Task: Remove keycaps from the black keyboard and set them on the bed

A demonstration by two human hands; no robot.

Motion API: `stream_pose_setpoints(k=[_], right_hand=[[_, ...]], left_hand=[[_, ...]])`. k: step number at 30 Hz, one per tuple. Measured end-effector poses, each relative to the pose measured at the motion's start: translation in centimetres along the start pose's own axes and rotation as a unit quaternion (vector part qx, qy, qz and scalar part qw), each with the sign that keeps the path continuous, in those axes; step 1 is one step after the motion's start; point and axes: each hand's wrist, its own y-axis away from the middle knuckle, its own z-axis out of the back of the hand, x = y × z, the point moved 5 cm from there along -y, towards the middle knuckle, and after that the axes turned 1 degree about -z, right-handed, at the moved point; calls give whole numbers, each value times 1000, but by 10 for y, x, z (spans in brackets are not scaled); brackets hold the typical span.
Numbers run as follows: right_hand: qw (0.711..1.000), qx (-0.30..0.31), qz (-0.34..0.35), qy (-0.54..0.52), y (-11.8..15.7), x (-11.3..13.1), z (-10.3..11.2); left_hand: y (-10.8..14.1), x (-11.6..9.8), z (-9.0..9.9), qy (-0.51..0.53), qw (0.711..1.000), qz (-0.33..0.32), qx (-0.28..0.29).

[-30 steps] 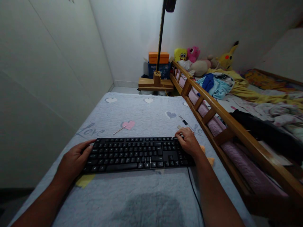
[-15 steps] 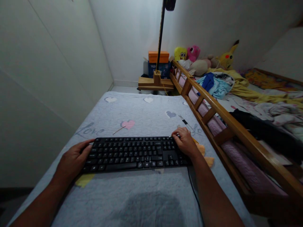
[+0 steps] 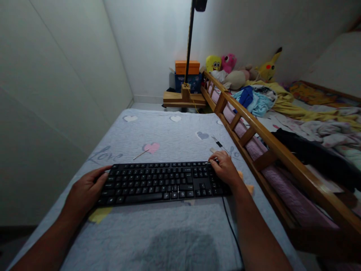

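The pale, quilted cloth [image 3: 126,233], printed with hearts, carries the long black plastic keyboard [image 3: 158,182]. The left hand [image 3: 86,188] reaches in low, knuckles up, against its left end; I can't tell whether the fingers grip it. The right hand [image 3: 224,167] bends over its far right corner, fingers pinched on a thin white stick [image 3: 208,162].

A long black plastic keyboard [image 3: 158,183] lies on pale-blue quilted cloth [image 3: 126,233]. Behind it (left of centre) lies a thin white stick [image 3: 140,154].
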Motion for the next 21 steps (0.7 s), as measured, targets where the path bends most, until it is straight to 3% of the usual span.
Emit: stream_pose_setpoints(k=[21], right_hand=[[1000, -24, 5, 2, 2, 2, -2]], left_hand=[[0, 0, 1, 8, 1000, 0, -8]])
